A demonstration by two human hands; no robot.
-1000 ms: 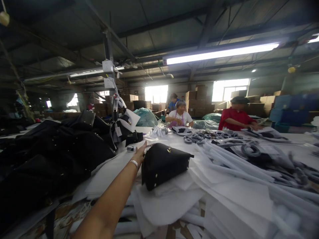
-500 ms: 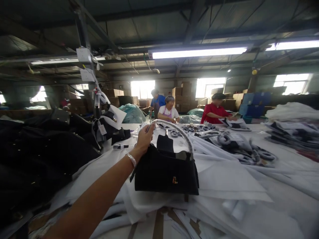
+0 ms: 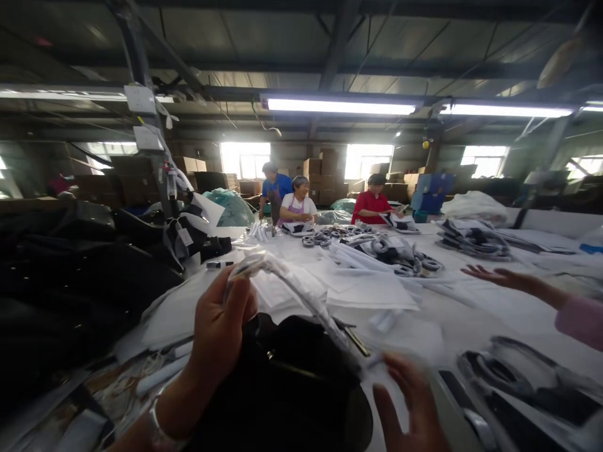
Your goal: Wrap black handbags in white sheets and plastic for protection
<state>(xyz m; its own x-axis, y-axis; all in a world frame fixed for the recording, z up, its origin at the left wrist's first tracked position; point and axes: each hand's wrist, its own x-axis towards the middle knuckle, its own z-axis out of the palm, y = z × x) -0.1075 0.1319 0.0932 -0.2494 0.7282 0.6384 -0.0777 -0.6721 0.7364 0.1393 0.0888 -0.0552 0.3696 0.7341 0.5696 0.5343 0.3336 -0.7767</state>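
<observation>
My left hand (image 3: 219, 326) is closed around the wrapped handle (image 3: 287, 285) of a black handbag (image 3: 282, 389), which hangs low and close in front of me. The handle arches up from the bag, covered in pale wrapping. My right hand (image 3: 409, 405) is at the bottom right beside the bag, blurred by motion, its fingers apart and touching nothing that I can make out. White foam sheets (image 3: 367, 289) cover the table beyond the bag.
A heap of black bags (image 3: 85, 270) fills the left side. Wrapped straps (image 3: 386, 251) lie on the far table, where three people (image 3: 301, 204) work. Another person's hand (image 3: 499, 276) in a pink sleeve reaches in from the right. Dark wrapped parts (image 3: 518, 383) lie at the lower right.
The bag, gripped by its handle in my left hand, has come from the table middle to close in front of me. My right hand and the pink-sleeved hand have entered view.
</observation>
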